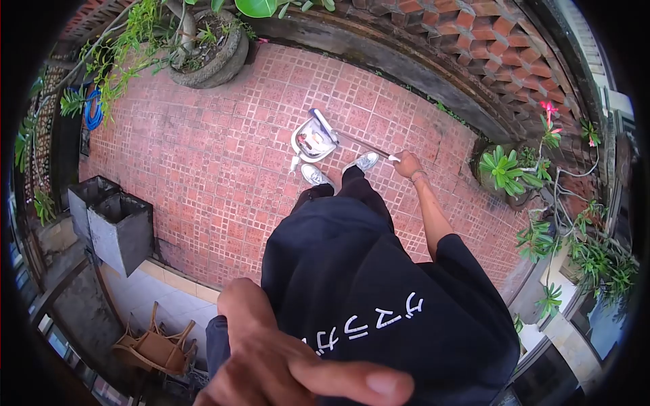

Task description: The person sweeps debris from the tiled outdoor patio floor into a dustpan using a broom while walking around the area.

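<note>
My right hand (407, 164) is closed around the white-tipped end of a long thin handle (365, 145). The handle runs left to a white and dark-blue head (324, 124) at a white dustpan (298, 140) on the tiled floor. Small dark and reddish bits lie in the pan, just in front of my shoes (315, 174). Very near the camera at the bottom is my left hand (291, 369), thumb stretched out to the right and nothing visible in it; its other fingers are mostly hidden.
A large potted plant (213, 61) stands at the top left, with a blue coiled hose (93, 110) beyond it. Grey block-like bins (122, 230) and a brown chair (154, 346) are at left. A brick wall (433, 40) and flowering plants (502, 171) border the right.
</note>
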The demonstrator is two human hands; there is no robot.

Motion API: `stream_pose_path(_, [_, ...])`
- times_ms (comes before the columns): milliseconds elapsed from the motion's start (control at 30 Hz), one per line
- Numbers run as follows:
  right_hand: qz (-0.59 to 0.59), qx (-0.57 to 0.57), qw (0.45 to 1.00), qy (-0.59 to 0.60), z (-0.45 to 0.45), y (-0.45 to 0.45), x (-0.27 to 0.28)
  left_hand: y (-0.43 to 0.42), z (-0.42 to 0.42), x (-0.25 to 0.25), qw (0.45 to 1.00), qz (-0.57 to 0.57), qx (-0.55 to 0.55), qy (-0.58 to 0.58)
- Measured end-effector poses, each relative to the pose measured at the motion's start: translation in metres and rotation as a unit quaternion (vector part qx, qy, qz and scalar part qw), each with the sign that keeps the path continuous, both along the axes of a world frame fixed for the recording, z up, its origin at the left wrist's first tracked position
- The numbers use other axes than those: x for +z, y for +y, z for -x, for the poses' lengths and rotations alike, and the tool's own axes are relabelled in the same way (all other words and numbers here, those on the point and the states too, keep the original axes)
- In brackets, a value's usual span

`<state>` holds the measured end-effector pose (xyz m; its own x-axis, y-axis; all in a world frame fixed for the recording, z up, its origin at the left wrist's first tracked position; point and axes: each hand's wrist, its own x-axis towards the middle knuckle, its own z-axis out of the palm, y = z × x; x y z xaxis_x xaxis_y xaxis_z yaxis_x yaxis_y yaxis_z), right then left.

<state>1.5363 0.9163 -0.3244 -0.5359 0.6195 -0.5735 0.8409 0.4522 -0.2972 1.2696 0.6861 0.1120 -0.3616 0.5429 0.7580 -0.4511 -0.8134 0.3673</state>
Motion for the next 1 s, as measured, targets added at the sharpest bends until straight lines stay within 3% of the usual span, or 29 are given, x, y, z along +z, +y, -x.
stream_pose_path(133, [-0.024, -0.049, 0.998, -0.008, 0.005, 0.013, 0.029, 0.01, -0.005, 0.004, 0.999, -0.008, -0.03, -0.023])
stream_pose_path(367, [-0.08, -0.096, 0.992, -0.035, 0.036, -0.016, -0.008, -0.003, -0.02, 0.019, 0.995, 0.017, -0.075, -0.062])
stream_pose_path(500, [-0.017, -0.008, 0.999, -0.036, 0.04, -0.032, -0.007, -0.001, -0.014, 0.022, 0.992, 0.037, -0.092, -0.083])
stream_pose_path(633, [0.016, 0.011, 1.0, 0.011, 0.013, -0.019, 0.009, -0.023, 0.0, 0.038, 0.954, 0.204, -0.158, -0.153])
stream_pose_path(700, [0.042, 0.027, 0.998, 0.048, -0.009, -0.014, 0.017, -0.052, -0.019, 0.06, 0.913, 0.397, 0.007, -0.093])
stream_pose_path(767, [0.004, 0.021, 0.996, 0.083, -0.01, 0.015, 0.023, -0.056, -0.019, 0.079, 0.926, 0.373, 0.022, -0.055])
stream_pose_path(867, [-0.001, -0.007, 0.998, 0.066, -0.016, 0.004, 0.033, -0.046, -0.011, 0.06, 0.927, 0.375, 0.01, 0.016])
stream_pose_path(900, [0.0, -0.037, 0.998, 0.055, -0.012, 0.007, 0.037, -0.08, -0.029, 0.076, 0.928, 0.371, 0.005, 0.045])
stream_pose_path(1000, [-0.027, -0.066, 0.997, 0.027, -0.004, -0.005, 0.028, -0.036, -0.026, 0.064, 0.925, 0.36, -0.011, 0.119])
